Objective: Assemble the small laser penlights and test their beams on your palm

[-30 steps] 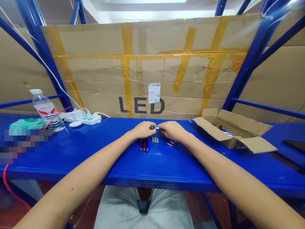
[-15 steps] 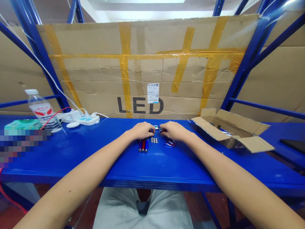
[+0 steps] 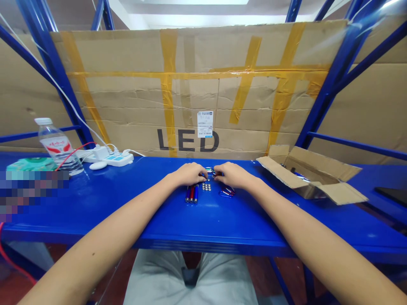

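My left hand (image 3: pixel 191 173) rests on the blue table with its fingers curled and fingertips pinched together. What it holds, if anything, is hidden. Facing it, my right hand (image 3: pixel 231 173) is also closed, thumb and fingers bent around something too small to name. Between the two hands, a little farther back, lie shiny metallic pieces (image 3: pixel 210 170), partly covered by the fingers. Several silver button cells (image 3: pixel 206 187) sit in a small grid just in front. Three slim tubes (image 3: pixel 191 194), blue, red and blue, lie side by side below my left hand. Carabiners (image 3: pixel 227 192) in red and blue lie below my right hand.
An open cardboard box (image 3: pixel 310 173) with small parts inside stands on the right, near a dark flat object (image 3: pixel 391 195). On the left are a water bottle (image 3: pixel 59 146), a green packet (image 3: pixel 30 164) and a power strip (image 3: pixel 119 158). A large cardboard sheet (image 3: pixel 133 110) closes off the back.
Both hands keep almost the same place and pose. A small round piece now shows just behind the button cells, by my left fingertips. The whole view has shifted very slightly.
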The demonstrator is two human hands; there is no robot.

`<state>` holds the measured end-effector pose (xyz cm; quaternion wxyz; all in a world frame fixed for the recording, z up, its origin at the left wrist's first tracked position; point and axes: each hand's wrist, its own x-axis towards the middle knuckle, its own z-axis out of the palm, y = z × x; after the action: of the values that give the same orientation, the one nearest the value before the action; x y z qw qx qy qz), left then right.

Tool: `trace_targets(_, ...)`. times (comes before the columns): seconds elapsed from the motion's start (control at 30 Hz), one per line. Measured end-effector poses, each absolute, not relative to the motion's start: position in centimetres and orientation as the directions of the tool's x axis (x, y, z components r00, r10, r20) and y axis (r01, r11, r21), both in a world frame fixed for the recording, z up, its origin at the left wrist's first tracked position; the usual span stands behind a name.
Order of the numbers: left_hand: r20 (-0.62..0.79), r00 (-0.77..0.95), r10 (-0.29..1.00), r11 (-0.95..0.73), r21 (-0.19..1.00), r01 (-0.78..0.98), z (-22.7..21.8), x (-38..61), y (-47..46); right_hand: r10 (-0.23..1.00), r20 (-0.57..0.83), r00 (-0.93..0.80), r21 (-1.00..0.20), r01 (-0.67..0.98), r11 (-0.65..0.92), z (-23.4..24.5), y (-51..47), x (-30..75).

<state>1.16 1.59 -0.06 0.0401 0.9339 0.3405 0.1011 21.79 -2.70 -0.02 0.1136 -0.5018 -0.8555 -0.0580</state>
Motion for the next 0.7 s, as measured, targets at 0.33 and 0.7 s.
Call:
trace_targets(0.33,0.151,0.733,0.663,-0.741,0.277,0.612,-0.2,-0.1,2.3,0.8,0.323,-0.505,-0.24,0.774,0.586,0.0,-3.1,21.5)
trace_targets(0.7,0.197,0.804,0.561,-0.821,0.254,0.511,-0.5,0.2,2.4,0.775,0.266,-0.573,-0.357,0.688,0.631,-0.4,-2.7,21.2)
